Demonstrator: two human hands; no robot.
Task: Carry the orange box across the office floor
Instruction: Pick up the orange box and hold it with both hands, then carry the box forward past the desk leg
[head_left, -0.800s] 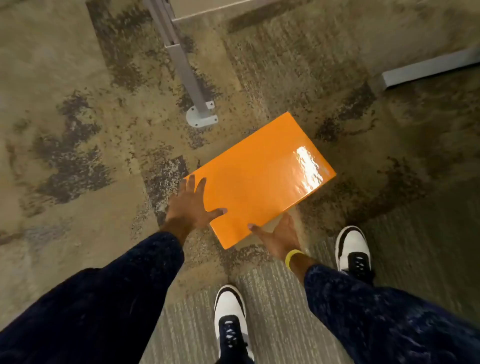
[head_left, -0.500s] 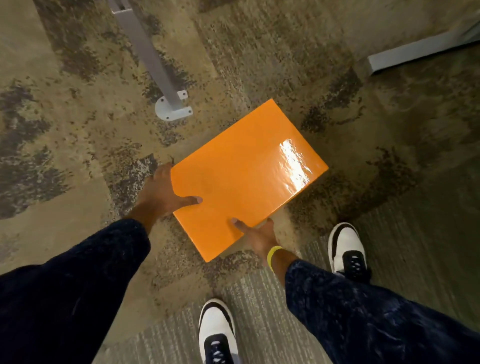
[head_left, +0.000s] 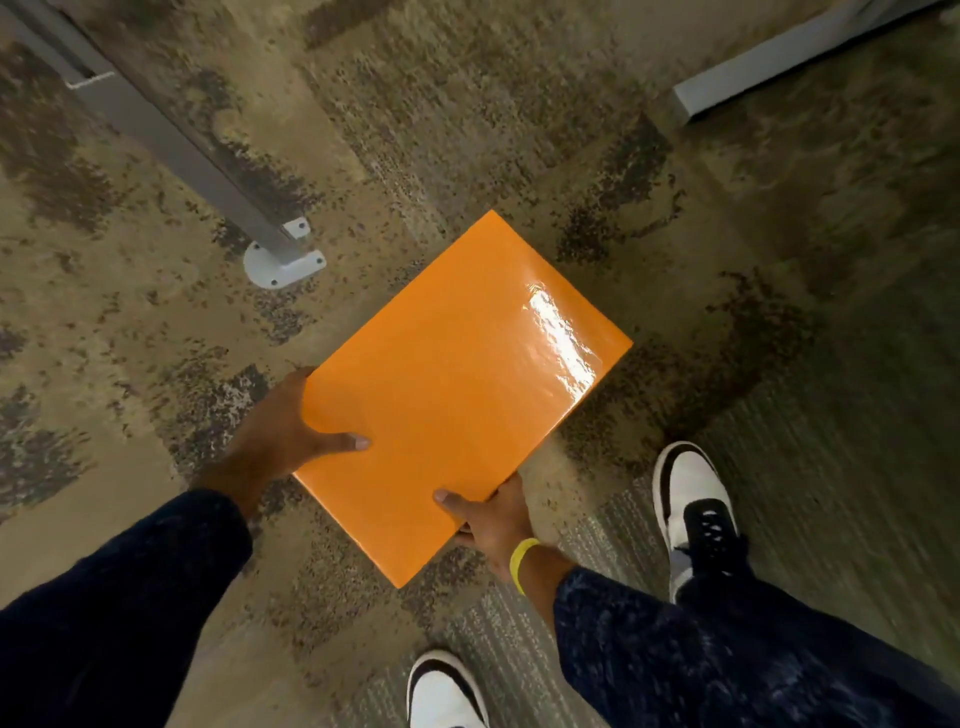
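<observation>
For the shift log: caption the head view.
Both hands carry the orange box over carpet.

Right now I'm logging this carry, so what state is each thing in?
orange box: closed, glossy, held up off the carpet, turned cornerwise.
left hand: gripping the box's left edge, thumb on top.
right hand: gripping the near edge, thumb on top.
yellow wristband: worn on the right wrist.
grey desk leg: foot plate on the carpet.
</observation>
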